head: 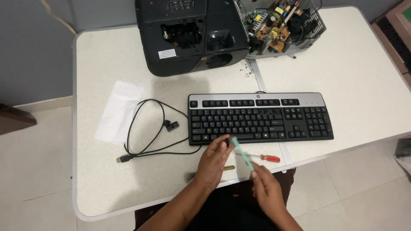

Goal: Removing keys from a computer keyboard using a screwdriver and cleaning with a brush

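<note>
Right now my right hand (266,188) pinches a teal brush (242,154), its long axis slanting up-left toward the black keyboard (261,117); my left hand's fingers (220,143) close on something small, perhaps a keycap, at the brush's tip.

A white folding table (364,77) carries a black keyboard (261,118) near its front edge, its looped cable (145,128) and a sheet of paper (119,111) toward the left. A black projector (190,34) and an opened circuit unit (284,25) sit at the back edge. A red-handled screwdriver (263,157) lies by the front edge.
</note>
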